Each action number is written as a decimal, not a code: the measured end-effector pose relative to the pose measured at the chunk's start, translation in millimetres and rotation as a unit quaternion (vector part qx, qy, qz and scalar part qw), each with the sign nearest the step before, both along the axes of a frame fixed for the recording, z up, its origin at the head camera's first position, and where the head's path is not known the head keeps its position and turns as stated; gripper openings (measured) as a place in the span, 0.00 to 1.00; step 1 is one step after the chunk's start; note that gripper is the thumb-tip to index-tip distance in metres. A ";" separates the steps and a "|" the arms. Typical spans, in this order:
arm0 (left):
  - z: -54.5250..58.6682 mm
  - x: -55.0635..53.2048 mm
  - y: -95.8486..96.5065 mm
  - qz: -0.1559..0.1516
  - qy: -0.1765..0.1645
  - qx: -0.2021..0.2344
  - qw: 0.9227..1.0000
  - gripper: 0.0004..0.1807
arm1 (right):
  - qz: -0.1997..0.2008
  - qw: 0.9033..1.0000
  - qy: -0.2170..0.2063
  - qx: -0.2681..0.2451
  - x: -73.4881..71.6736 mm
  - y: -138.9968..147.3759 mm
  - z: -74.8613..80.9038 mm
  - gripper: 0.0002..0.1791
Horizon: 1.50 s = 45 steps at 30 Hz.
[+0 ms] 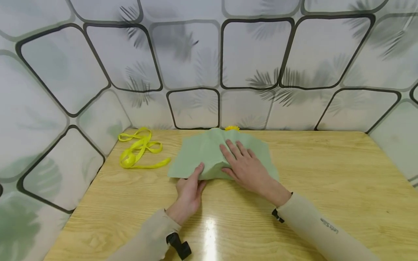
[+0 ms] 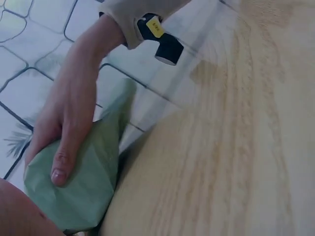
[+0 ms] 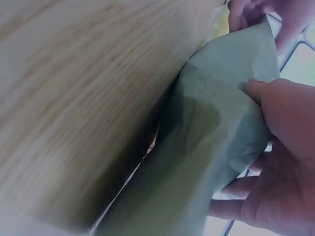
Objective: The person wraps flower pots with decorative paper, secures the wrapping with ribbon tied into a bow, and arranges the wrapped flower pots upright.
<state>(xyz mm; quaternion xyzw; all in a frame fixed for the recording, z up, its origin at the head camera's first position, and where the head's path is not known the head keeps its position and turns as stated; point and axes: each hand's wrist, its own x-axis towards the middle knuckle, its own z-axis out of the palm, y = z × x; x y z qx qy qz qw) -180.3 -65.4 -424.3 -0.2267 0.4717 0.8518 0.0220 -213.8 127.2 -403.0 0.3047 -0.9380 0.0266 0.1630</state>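
A sheet of pale green wrapping paper [image 1: 199,150] lies across the back middle of the wooden table, raised and creased over something it mostly hides. My left hand [image 1: 190,192] pinches its near edge, thumb on top and fingers underneath. Spread over the paper's right half, my right hand [image 1: 246,170] rests with its fingers pointing away from me. A yellow flower-like tip [image 1: 232,128] peeks out past the paper's far edge. In the right wrist view the paper [image 3: 216,103] arches up from the table, with a dark gap along its lower edge.
A bright yellow ribbon [image 1: 140,146], looped and loosely tangled, lies on the table [image 1: 330,181] to the left of the paper. Behind the table's back edge stands a patterned fabric backdrop [image 1: 254,54], which also wraps round the left side.
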 end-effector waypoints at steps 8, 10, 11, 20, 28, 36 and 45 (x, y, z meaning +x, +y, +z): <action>1.3 3.7 12.6 0.022 0.012 -0.007 1.000 0.31 | -0.011 0.998 -0.056 -0.021 1.6 2.6 0.1 0.42; 3.1 5.0 14.3 0.028 0.026 -0.024 0.999 0.29 | -0.004 0.998 -0.061 -0.028 0.6 4.9 -0.8 0.42; 3.7 5.3 14.5 0.030 0.032 -0.040 0.998 0.28 | 0.000 0.998 -0.056 -0.029 -0.1 5.7 -1.6 0.42; 10.4 6.4 14.7 -0.013 0.134 -0.239 0.962 0.15 | 0.048 0.998 -0.012 -0.040 -6.3 4.5 -2.7 0.38; 16.3 2.4 14.3 -0.087 0.199 -0.374 0.901 0.12 | 0.038 0.998 -0.022 -0.037 -7.1 2.7 -1.2 0.37; 23.5 -10.5 11.3 -0.156 0.258 -0.459 0.836 0.15 | 0.039 0.997 -0.039 -0.051 -9.1 5.5 -1.7 0.41; 16.2 -12.5 14.9 -0.208 0.277 -0.485 0.803 0.30 | 0.006 0.966 -0.181 -0.186 -13.5 12.1 -4.5 0.47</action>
